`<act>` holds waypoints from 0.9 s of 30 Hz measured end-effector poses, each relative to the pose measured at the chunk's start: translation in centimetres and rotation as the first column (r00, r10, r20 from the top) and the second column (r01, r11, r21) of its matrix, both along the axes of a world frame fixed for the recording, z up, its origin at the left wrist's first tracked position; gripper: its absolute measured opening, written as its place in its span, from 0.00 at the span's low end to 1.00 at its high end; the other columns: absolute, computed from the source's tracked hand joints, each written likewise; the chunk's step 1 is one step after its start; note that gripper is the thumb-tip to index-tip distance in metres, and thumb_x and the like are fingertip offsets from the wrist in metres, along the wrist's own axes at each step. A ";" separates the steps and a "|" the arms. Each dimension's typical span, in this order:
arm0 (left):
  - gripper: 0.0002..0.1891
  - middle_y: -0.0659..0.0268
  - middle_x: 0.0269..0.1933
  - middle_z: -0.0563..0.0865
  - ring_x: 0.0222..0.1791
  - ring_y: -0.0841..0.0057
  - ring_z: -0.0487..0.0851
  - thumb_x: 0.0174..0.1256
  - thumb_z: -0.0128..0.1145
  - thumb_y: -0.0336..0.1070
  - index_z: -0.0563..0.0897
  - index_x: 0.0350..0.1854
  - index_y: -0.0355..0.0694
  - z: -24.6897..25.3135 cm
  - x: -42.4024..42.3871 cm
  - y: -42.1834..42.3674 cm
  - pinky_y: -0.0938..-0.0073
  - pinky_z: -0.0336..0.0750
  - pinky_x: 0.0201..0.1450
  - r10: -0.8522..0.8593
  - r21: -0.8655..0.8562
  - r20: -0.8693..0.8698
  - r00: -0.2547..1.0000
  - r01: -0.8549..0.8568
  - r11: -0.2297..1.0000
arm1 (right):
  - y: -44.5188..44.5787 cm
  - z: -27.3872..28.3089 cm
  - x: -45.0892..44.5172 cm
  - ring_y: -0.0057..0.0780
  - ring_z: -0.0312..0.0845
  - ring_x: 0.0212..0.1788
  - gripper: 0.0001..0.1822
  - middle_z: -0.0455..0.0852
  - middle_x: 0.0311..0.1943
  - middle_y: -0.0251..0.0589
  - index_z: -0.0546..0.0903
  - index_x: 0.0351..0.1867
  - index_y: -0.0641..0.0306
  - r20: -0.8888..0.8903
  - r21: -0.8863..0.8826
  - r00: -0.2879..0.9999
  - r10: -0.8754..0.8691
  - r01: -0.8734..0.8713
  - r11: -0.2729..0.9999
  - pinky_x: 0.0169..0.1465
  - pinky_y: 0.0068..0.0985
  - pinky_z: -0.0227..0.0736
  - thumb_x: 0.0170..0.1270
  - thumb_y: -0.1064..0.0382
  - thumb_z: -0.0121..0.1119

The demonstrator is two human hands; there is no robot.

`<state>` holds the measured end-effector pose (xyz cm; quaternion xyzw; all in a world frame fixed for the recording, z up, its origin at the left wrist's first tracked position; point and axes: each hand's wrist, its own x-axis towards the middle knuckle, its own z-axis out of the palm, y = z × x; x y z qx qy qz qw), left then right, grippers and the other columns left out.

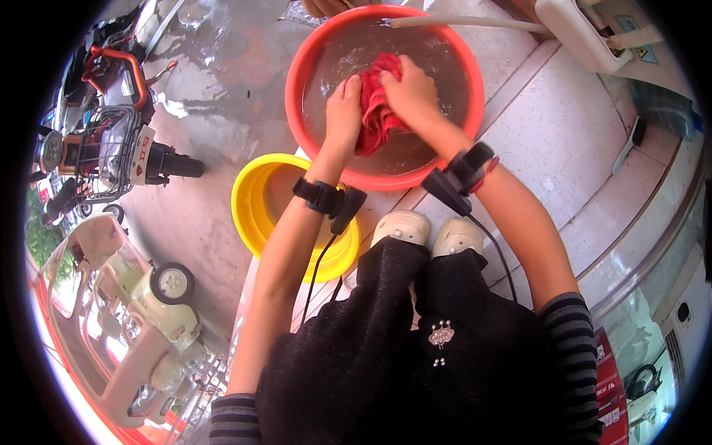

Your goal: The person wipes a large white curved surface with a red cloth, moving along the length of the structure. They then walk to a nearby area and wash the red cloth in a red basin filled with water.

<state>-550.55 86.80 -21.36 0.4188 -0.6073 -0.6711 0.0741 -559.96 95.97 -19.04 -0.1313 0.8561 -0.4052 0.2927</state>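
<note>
A wet red cloth (378, 114) is bunched between my two hands above a large red plastic basin (295, 119) of murky water. My left hand (344, 111) grips its left side, and my right hand (410, 92) grips its upper right part. Both wrists wear black straps with a cabled device. Below and left of the basin stands a yellow plastic basin (243, 214), partly behind my left forearm; liquid shows inside it. A ribbed hose (467, 21) reaches over the red basin's top edge, with water at its end.
Another person's hand (325, 6) shows at the top edge. My feet, in beige clogs (401, 225), stand on tiles just below the basin. A brush or scraper (628, 146) lies at right. Wet floor, a scooter with a wire basket (105, 153) and a small pale vehicle (161, 303) are at left.
</note>
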 end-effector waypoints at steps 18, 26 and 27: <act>0.25 0.63 0.57 0.74 0.59 0.72 0.69 0.63 0.52 0.46 0.67 0.61 0.43 -2.6 2.9 -1.8 0.73 0.65 0.54 -0.141 0.191 0.348 0.927 0.077 0.979 | 6.3 -8.4 -2.7 0.52 0.73 0.51 0.28 0.80 0.45 0.55 0.69 0.54 0.60 0.127 0.127 0.988 0.089 -0.105 0.986 0.54 0.39 0.68 0.51 0.57 0.62; 0.31 0.59 0.60 0.72 0.62 0.65 0.68 0.65 0.42 0.61 0.63 0.64 0.44 -1.9 2.2 -0.7 0.64 0.65 0.61 0.019 0.511 0.241 0.970 -0.144 0.847 | 2.8 -2.0 -0.2 0.44 0.79 0.44 0.25 0.83 0.40 0.49 0.75 0.49 0.63 0.189 -0.130 0.973 -0.136 0.162 0.978 0.49 0.35 0.71 0.49 0.57 0.64; 0.33 0.57 0.61 0.70 0.62 0.63 0.68 0.66 0.40 0.62 0.62 0.64 0.43 -1.8 2.0 -0.5 0.62 0.65 0.61 -0.003 0.580 0.147 0.989 -0.084 0.810 | 2.4 -0.8 0.2 0.42 0.79 0.44 0.26 0.83 0.40 0.48 0.75 0.50 0.63 0.258 -0.230 0.959 -0.117 0.179 0.957 0.48 0.33 0.71 0.48 0.57 0.65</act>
